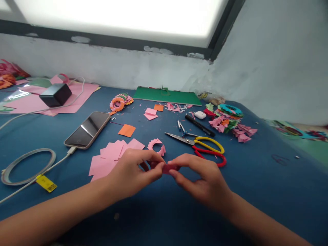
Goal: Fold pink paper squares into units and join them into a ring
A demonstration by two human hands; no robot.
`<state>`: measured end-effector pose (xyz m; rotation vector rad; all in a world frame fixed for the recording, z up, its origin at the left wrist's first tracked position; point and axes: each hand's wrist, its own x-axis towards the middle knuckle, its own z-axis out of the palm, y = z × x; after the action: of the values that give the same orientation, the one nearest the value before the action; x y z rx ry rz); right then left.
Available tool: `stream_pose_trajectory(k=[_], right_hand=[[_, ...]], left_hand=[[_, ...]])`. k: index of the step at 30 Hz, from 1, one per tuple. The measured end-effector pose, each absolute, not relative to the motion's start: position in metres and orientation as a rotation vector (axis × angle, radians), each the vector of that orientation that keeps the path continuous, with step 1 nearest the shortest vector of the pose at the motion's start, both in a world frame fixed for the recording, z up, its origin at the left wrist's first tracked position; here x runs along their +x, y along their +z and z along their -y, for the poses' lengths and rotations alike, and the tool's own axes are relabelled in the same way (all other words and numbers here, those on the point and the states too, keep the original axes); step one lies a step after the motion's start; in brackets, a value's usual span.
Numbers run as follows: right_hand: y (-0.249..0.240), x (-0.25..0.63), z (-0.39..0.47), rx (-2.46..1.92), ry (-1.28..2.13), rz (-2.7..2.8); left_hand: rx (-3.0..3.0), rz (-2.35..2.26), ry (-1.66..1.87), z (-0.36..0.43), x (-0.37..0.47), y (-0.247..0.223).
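So, hands: the left hand [133,172] and right hand [202,179] are meeting low in the centre of the frame, both pinching a small folded pink paper piece [169,168] between thumb and fingertips, the other fingers curling loosely.
Doing it well: I'd say keeping the edges lined up and pressing the crease firmly matters most.
Nearby: flat pink paper squares [112,157] are lying just left of the hands, yellow-and-red-handled scissors [205,147] just above the right one.
Surface: a blue cloth-covered table [256,177] is carrying a smartphone on a cable [87,130] at centre left.
Room: a pale wall [269,61] and bright window are filling the top.
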<state>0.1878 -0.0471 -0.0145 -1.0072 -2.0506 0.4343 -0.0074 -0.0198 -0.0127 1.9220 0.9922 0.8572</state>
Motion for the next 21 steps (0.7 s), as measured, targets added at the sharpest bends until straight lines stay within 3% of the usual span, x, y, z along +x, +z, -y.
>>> stream_pose_trajectory(k=[10, 21], right_hand=[[-0.013, 0.178, 0.055, -1.141, 0.576, 1.982], [-0.012, 0.184, 0.05, -1.305, 0.706, 1.918]], left_hand=[[2.373, -0.922, 0.965, 0.028, -0.005, -0.02], [2.397, -1.183, 1.001, 0.008, -0.015, -0.015]])
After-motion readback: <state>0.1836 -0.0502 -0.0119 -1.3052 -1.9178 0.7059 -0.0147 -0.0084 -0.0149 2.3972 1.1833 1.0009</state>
